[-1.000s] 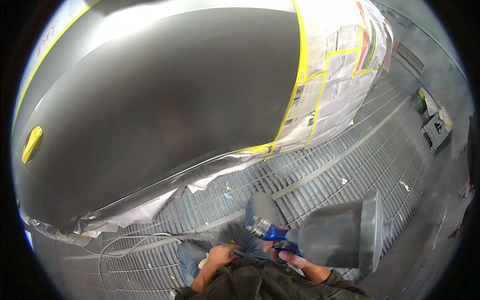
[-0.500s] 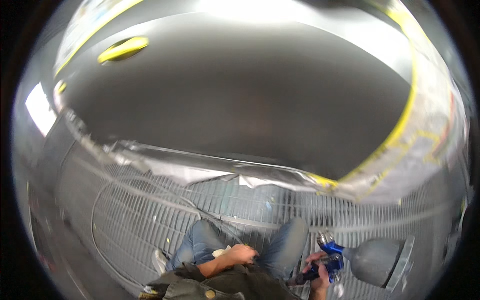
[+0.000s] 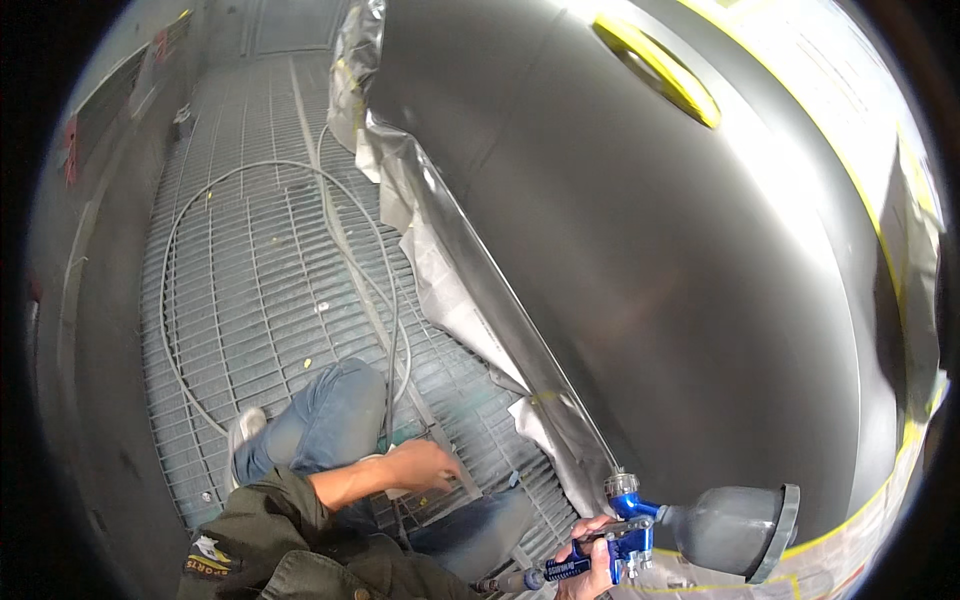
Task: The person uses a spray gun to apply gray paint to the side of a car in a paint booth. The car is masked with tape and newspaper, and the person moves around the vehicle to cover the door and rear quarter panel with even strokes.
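Observation:
My right hand (image 3: 590, 562), low at the right, is wrapped round the handle of a blue spray gun (image 3: 628, 535). A dark grey cup (image 3: 722, 528) with a wide lid sits on the gun, sideways in view. The gun's silver nozzle is close to the lower edge of a dark grey car panel (image 3: 640, 290). My left hand (image 3: 425, 467) hangs over my lap with loosely bent, slightly spread fingers, and nothing shows in them. Something pale (image 3: 397, 491) lies under that wrist; its kind is unclear. A yellow-taped oval handle recess (image 3: 660, 72) is high on the panel.
Crumpled masking film (image 3: 440, 280) runs along the panel's lower edge. Yellow tape and masking paper (image 3: 905, 460) border the right side. A grey hose (image 3: 170, 290) loops over the grated floor (image 3: 260, 260). Along the left stands a grey wall (image 3: 105, 300).
My view has swung left, so the panel now slants along the right and more floor and hose show. My left hand has lifted off my lap; the spray gun stays in my right hand.

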Demonstrator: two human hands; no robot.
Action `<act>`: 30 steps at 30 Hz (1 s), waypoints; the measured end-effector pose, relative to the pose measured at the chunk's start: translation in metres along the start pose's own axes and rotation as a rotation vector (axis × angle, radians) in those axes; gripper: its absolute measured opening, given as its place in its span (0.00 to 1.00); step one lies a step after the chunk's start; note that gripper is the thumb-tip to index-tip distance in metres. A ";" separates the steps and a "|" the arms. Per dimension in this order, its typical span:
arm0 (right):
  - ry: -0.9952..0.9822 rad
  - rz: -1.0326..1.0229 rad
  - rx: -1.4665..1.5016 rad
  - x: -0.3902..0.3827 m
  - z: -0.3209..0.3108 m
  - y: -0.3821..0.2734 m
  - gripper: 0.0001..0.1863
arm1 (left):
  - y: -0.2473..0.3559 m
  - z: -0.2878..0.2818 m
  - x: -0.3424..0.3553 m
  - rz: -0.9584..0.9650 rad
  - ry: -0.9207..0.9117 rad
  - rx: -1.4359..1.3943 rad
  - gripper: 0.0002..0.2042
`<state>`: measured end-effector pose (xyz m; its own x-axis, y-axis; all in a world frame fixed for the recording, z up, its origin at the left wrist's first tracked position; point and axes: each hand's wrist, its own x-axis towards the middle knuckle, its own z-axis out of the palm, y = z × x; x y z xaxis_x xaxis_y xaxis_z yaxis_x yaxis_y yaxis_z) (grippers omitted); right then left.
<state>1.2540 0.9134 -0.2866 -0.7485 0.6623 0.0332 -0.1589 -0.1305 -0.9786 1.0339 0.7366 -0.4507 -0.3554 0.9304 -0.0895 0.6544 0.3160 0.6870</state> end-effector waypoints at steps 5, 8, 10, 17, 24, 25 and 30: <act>0.021 -0.006 0.035 0.016 0.060 0.026 0.17 | -0.054 -0.031 -0.004 0.034 0.115 -0.108 0.19; 0.090 0.092 0.018 0.017 0.082 0.058 0.23 | -0.062 -0.054 -0.016 0.196 -0.007 -0.439 0.19; 0.132 0.103 -0.009 0.015 0.116 0.066 0.25 | -0.056 -0.068 -0.022 0.317 -0.186 -0.661 0.20; 0.410 0.051 -0.125 0.000 0.222 0.093 0.41 | -0.043 -0.108 -0.087 0.430 -0.346 -1.077 0.12; 0.239 0.160 -0.105 0.003 0.296 0.085 0.40 | -0.082 -0.149 -0.112 0.429 -0.352 -1.082 0.14; 0.191 0.177 -0.093 0.002 0.301 0.083 0.39 | -0.088 -0.152 -0.109 0.371 -0.398 -1.055 0.13; 0.041 0.221 -0.029 0.007 0.302 0.088 0.35 | -0.097 -0.161 -0.094 0.162 -0.477 -1.125 0.11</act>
<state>1.0401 0.6840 -0.3113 -0.7360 0.6496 -0.1909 0.0255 -0.2551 -0.9666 0.8966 0.5884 -0.3931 0.1102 0.9932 -0.0372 -0.3548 0.0743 0.9320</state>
